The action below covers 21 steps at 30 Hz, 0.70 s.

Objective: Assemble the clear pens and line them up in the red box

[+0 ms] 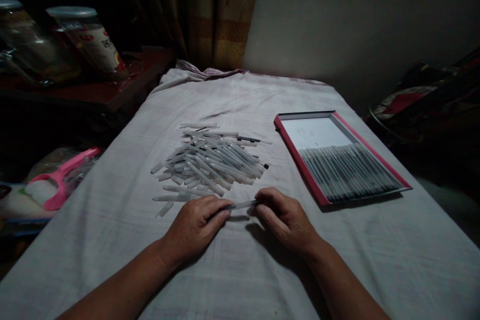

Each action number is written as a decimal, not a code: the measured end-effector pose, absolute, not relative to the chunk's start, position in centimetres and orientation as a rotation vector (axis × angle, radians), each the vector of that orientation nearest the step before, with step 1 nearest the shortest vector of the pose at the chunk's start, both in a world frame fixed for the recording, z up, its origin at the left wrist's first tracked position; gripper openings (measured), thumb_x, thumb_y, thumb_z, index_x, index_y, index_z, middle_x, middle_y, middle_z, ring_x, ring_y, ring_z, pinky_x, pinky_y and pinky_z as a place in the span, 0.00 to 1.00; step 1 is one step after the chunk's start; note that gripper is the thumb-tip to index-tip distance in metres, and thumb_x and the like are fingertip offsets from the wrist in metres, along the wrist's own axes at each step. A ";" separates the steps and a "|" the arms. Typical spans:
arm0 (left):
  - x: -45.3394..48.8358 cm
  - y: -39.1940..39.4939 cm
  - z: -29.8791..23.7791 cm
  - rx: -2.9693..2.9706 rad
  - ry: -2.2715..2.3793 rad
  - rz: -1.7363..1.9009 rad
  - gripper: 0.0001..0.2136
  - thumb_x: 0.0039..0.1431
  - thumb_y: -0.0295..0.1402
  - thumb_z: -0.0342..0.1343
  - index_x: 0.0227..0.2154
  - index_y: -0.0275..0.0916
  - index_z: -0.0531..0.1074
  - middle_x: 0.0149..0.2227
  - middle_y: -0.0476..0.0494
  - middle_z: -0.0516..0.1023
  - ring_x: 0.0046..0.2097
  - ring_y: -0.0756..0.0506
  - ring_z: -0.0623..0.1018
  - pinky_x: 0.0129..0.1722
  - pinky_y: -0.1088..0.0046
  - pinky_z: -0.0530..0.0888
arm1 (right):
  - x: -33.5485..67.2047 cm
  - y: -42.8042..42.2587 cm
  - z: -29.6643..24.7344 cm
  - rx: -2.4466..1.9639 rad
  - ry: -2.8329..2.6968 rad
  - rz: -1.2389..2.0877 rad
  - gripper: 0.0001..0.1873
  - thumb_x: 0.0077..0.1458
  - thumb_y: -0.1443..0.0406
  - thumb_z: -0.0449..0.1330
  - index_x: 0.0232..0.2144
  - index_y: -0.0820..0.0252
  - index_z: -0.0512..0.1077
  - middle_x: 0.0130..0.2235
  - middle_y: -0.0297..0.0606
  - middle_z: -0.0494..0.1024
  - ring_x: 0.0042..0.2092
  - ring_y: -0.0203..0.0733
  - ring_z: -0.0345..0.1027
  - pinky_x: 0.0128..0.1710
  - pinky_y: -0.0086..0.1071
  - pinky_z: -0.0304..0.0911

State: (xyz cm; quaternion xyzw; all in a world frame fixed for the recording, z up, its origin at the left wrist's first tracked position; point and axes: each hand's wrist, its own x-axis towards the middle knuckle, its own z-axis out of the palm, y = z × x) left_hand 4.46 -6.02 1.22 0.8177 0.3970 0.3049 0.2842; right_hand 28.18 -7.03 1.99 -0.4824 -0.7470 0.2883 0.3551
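Between my two hands a slim translucent pen (243,205) is held level, just above the cloth. My left hand (200,220) pinches its left end between thumb and fingers. At the other end, the fingertips of my right hand (283,217) close on it. Beyond my left hand lies a loose pile of clear pen barrels (210,157), some with dark parts among them. To the right of my right hand sits a shallow pink-edged box (308,172), its lower part filled with a row of similar pens (348,172) laid side by side.
A pale cloth (123,170) covers the table. At the left, a dark red cabinet (138,72) carries a labelled jar (93,45) and a glass jug (33,45). A pink-handled item (62,180) lies beside the table. Behind are a curtain (210,15) and a wall (337,20).
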 end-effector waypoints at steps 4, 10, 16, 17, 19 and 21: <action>4.5 -6.0 1.3 2.181 1.064 0.794 0.09 0.65 0.31 0.54 0.43 0.40 0.78 0.34 0.45 0.81 0.35 0.47 0.80 0.35 0.74 0.75 | 28.1 -7.1 2.0 -1.240 -1.984 0.688 0.07 0.61 0.66 0.53 0.35 0.57 0.71 0.29 0.35 0.77 0.29 0.37 0.70 0.30 0.28 0.64; 4.4 -6.0 1.1 2.183 1.040 0.813 0.09 0.65 0.32 0.54 0.43 0.41 0.79 0.34 0.45 0.82 0.35 0.48 0.80 0.34 0.74 0.75 | 27.4 -7.0 1.7 -1.254 -1.969 0.743 0.17 0.64 0.63 0.49 0.23 0.57 0.66 0.21 0.30 0.68 0.23 0.33 0.62 0.25 0.27 0.57; 4.4 -5.9 1.2 2.186 1.048 0.831 0.09 0.65 0.32 0.54 0.42 0.40 0.78 0.34 0.45 0.82 0.35 0.48 0.81 0.34 0.75 0.74 | 27.8 -7.0 1.5 -1.273 -1.923 0.887 0.17 0.65 0.61 0.48 0.25 0.57 0.65 0.22 0.31 0.71 0.25 0.34 0.64 0.26 0.27 0.58; 4.4 -5.9 1.2 2.188 1.048 0.829 0.09 0.65 0.32 0.54 0.42 0.40 0.78 0.34 0.45 0.82 0.35 0.48 0.80 0.35 0.75 0.74 | 27.9 -7.1 1.5 -1.277 -1.920 0.896 0.14 0.65 0.61 0.49 0.28 0.58 0.67 0.24 0.32 0.73 0.26 0.35 0.66 0.27 0.27 0.60; 4.4 -5.9 1.3 2.189 1.039 0.817 0.09 0.65 0.32 0.54 0.42 0.39 0.78 0.33 0.45 0.82 0.34 0.48 0.80 0.34 0.74 0.74 | 27.8 -7.2 1.5 -1.286 -1.928 0.881 0.08 0.63 0.62 0.53 0.37 0.58 0.70 0.27 0.33 0.76 0.27 0.36 0.68 0.29 0.28 0.61; 4.5 -6.0 1.3 2.191 1.030 0.803 0.09 0.65 0.32 0.54 0.42 0.39 0.78 0.33 0.45 0.81 0.34 0.48 0.80 0.34 0.74 0.74 | 27.4 -7.3 1.5 -1.241 -1.960 0.846 0.10 0.60 0.62 0.56 0.42 0.59 0.72 0.30 0.35 0.79 0.29 0.37 0.70 0.30 0.29 0.63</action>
